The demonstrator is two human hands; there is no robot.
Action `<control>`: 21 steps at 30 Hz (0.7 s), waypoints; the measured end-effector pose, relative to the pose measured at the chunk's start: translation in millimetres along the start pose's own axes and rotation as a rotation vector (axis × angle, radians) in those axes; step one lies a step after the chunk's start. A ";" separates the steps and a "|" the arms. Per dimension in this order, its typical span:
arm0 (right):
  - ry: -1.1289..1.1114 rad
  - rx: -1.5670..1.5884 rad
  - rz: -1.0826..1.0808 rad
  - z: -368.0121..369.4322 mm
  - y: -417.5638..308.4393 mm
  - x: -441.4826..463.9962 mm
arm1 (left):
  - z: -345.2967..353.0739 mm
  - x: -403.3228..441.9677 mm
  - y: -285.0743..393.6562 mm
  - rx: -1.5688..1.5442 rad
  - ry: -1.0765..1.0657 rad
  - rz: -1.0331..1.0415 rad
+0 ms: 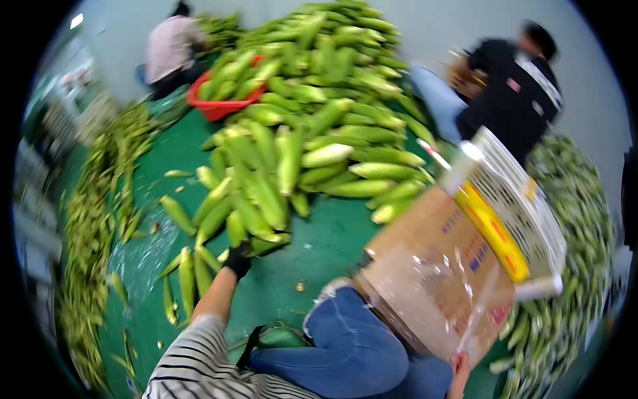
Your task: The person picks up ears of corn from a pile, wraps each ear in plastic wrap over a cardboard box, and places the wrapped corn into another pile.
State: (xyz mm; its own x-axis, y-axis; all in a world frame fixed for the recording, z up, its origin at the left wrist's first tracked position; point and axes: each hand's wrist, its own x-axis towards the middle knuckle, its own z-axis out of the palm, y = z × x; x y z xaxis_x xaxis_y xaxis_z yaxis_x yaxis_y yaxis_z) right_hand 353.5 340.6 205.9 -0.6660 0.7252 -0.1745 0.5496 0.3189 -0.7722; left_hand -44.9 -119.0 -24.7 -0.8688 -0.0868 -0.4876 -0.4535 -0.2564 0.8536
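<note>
My left hand, in a black glove, reaches to the lower edge of a large pile of green corn ears. It touches an ear at the pile's edge, and its fingers are too blurred to read. At the lower right, my right hand is bare and lies at the near edge of a film-wrapped cardboard box; its fingers are partly hidden. A plastic film roll with a yellow tube rests across the box.
A red basket of corn stands at the back left. One person sits behind it, another at the right. Stripped husks lie left; wrapped corn is heaped right, beside a white crate.
</note>
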 end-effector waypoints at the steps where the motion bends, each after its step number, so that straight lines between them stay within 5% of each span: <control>1: 0.002 -0.032 0.035 -1.5 -34.0 -11.9 | -117.3 35.8 41.3 -0.120 -0.180 0.232; 3: 0.026 -0.052 0.025 -24.0 -41.2 -15.3 | -41.7 -95.2 83.2 -0.515 -0.137 -0.298; 4: 0.026 0.012 0.048 -17.9 -30.4 -14.9 | -22.4 -142.1 94.5 -0.339 -0.007 -0.278; 8: 0.007 0.035 0.097 -30.5 -33.9 -15.1 | 30.8 -203.2 118.8 0.630 -0.297 0.632; 11: 0.020 -0.089 0.015 -33.8 -39.9 -17.7 | 131.0 -225.3 179.1 0.828 -0.867 0.694; 12: 0.054 -0.184 -0.054 -31.5 -44.0 -17.9 | 168.5 -226.8 185.1 0.978 -0.950 0.980; 15: 0.164 -0.247 -0.062 -20.7 -43.0 -26.2 | 284.2 -242.9 174.3 1.121 -1.341 1.322; 19: 0.237 0.045 0.028 -20.8 -49.8 -40.1 | 352.0 -256.5 153.7 1.473 -1.632 1.092; 21: 0.330 0.479 -0.071 -33.0 -56.9 -30.7 | 369.5 -256.9 166.3 1.546 -1.721 0.916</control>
State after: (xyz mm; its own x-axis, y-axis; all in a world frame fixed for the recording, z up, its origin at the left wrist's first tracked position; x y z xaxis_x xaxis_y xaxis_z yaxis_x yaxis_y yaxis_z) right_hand 359.3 320.3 275.3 -0.4583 0.8883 0.0283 0.1684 0.1181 -0.9786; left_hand 29.3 216.4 310.3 0.1710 0.9489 -0.2652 0.8508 -0.0065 0.5254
